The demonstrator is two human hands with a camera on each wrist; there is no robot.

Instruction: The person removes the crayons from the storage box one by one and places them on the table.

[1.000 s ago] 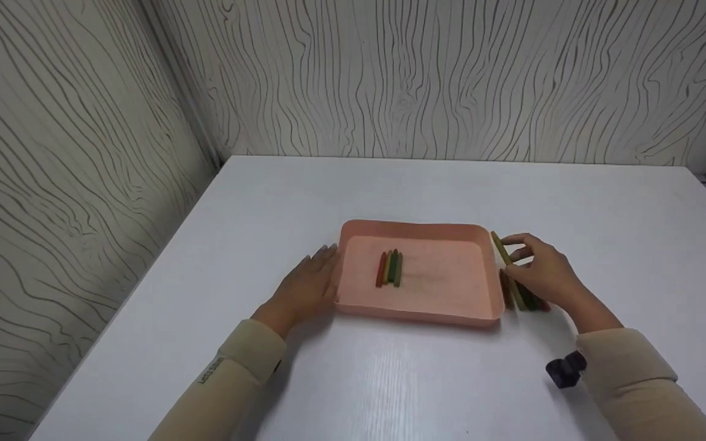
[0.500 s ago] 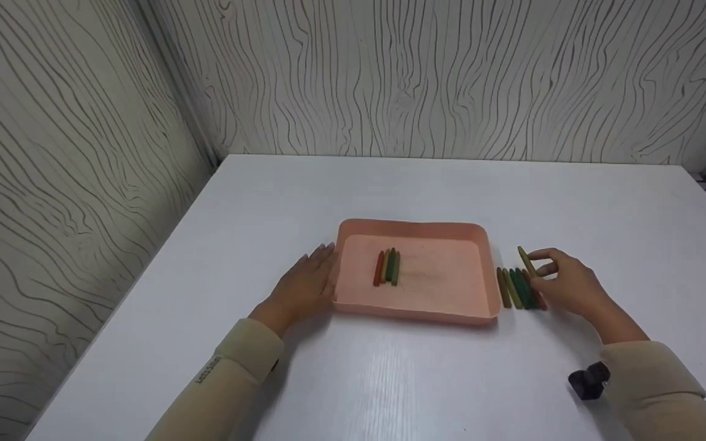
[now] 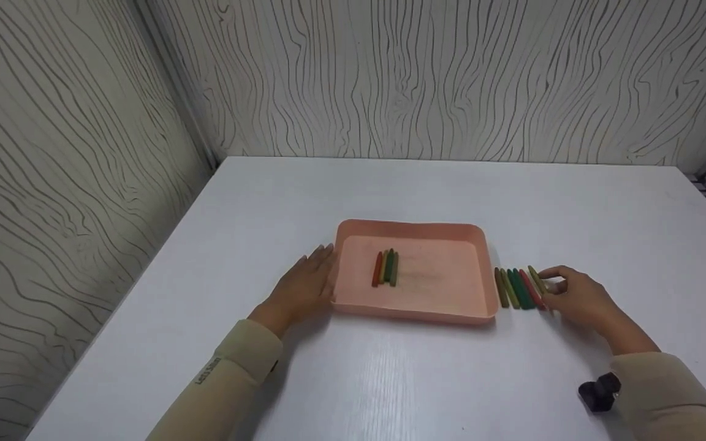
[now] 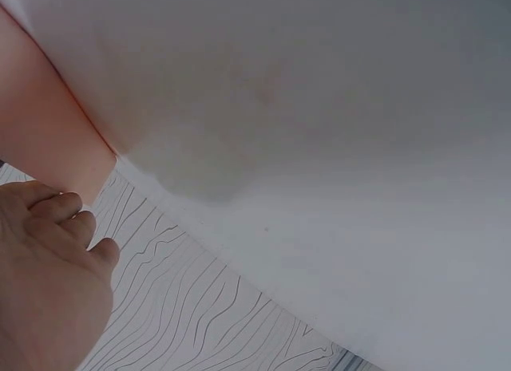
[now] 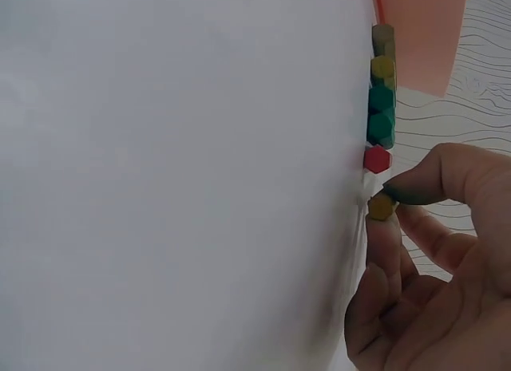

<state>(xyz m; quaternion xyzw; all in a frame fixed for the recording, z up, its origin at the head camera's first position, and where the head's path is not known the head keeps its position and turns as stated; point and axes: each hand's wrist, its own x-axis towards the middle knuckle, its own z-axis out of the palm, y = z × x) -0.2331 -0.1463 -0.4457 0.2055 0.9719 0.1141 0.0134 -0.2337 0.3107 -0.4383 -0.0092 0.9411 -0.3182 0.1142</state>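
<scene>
Six stick crayons lie or are held to the right of the pink tray, and four more are inside it. The outer ones run from left to right: an olive-brown crayon just beside the tray wall, a yellow crayon, two green crayons, a red crayon, and finally the yellowish crayon in the right hand. That hand pinches its piece between thumb and finger near the table, just right of the red one; whether its underside touches the table I cannot tell. The left hand has its fingers extended, not curled round anything, with the fingertips at the tray's left wall. Inside the tray, left of its middle, the set of four lies side by side: red, yellow, green, olive.

The crayons should be light and stiff, probably waxy and a little slippery, and likely to snap if bent. Their ends look six-sided in the right wrist view, so the flats ought to curb rolling and give the fingers a seat. A pinch across two opposite flats near the middle seems best, pressed gently; gripping at one end would let the stick swing. The tray looks thin-walled and light, so it may slide if bumped; a steadying hand suits its outer wall.
</scene>
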